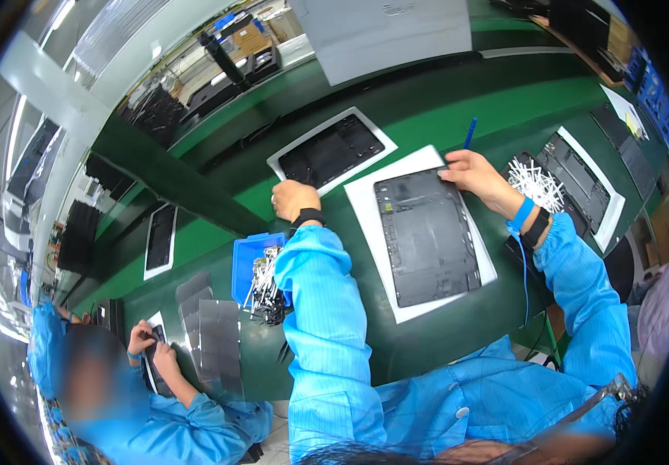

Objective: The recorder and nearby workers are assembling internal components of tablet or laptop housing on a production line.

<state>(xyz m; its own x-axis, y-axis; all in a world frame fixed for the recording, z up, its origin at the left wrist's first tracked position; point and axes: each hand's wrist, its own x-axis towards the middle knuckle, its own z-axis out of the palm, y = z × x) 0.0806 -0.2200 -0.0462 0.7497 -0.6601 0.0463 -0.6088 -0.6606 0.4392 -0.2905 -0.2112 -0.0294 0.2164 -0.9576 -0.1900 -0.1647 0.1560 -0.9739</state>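
Observation:
My right hand [475, 180] pinches the far right corner of a black laptop cover [427, 240], thumb and fingers at its edge. The cover lies inside-up on a white sheet [361, 201] in front of me. My left hand [295, 203] is curled at the near left corner of a second white sheet [390, 144], which carries another black laptop cover [334, 151]. Its fingertips are hidden, so I cannot tell what they grip. A blue bin [247, 263] by my left forearm holds several small black and white parts [266, 283].
A heap of white strips [536, 184] lies right of my hand, beside another black cover [578, 174]. A blue pen-like stick [471, 133] stands beyond. Dark transparent sheets [214, 337] lie left. A co-worker's hands [152, 345] handle a dark part. A green post [179, 182] rises at left.

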